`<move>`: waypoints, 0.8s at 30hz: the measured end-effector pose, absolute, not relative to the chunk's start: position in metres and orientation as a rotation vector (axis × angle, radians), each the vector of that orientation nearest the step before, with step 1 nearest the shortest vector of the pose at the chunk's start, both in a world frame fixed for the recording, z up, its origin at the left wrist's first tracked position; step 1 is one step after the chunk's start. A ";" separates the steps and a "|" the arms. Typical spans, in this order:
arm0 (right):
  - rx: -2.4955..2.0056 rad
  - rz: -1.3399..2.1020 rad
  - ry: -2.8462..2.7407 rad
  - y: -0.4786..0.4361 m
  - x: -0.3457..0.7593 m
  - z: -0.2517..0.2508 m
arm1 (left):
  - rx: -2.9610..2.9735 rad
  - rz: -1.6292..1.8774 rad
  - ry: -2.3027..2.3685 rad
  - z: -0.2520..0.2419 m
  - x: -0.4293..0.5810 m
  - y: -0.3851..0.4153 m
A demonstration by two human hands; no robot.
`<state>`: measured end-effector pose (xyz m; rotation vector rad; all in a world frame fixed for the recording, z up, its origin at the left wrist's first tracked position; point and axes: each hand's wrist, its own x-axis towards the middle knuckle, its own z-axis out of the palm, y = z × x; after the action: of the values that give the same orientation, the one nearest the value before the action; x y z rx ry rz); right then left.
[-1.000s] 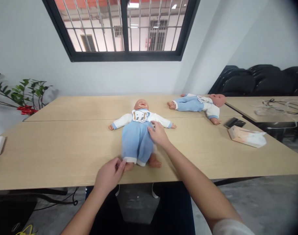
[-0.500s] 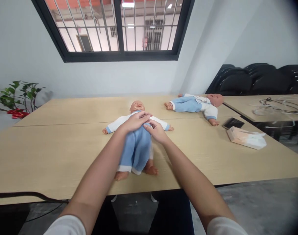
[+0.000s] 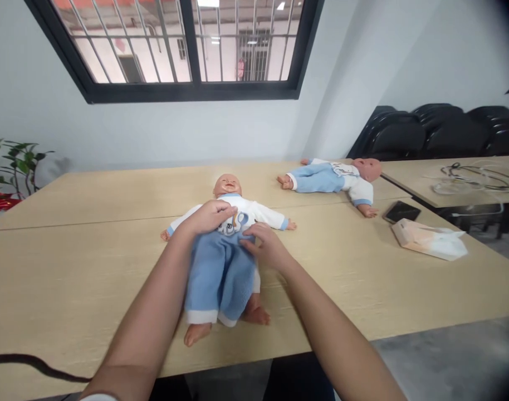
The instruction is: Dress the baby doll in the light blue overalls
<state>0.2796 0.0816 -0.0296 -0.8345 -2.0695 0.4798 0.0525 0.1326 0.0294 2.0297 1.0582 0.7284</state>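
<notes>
A baby doll (image 3: pixel 228 186) in a white top with blue trim lies face up before me, head toward the window. Blue trousers (image 3: pixel 208 273) with white cuffs cover its lower body. One foot shows below the left cuff; the other foot (image 3: pixel 257 312) and part of its leg stick out beside the right trouser leg. My left hand (image 3: pixel 213 216) rests on the chest by the printed cartoon (image 3: pixel 229 225), fingers laid out across the top. At the right side of the waist, my right hand (image 3: pixel 266 242) touches the clothing with its thumb and fingers apart.
A second doll (image 3: pixel 321 177) in similar clothes lies at the back right. Nearby are a dark phone-like object (image 3: pixel 400 211) and a tissue pack (image 3: pixel 425 239). Cables (image 3: pixel 480 177) lie on the adjoining table. A black strap (image 3: pixel 33 362) crosses the front left edge.
My hands, close together over the doll's chest before, have moved apart, uncovering the printed cartoon. The left hand went left, the right slightly lower. The camera view has shifted too.
</notes>
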 end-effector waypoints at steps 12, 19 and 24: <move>-0.958 0.392 -1.905 0.087 0.273 -0.027 | 2.071 0.249 1.042 0.054 0.070 0.101; -1.213 -0.048 -1.637 -0.028 0.255 -0.021 | 2.037 0.359 0.872 0.056 0.062 0.105; -1.198 -0.193 -2.217 -0.116 0.240 -0.054 | 1.779 0.317 0.860 0.048 0.046 0.103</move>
<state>0.2396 -0.1159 -0.0545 -1.1975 -2.2169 -0.1932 0.0461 0.1028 0.0482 1.7793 0.8602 0.3174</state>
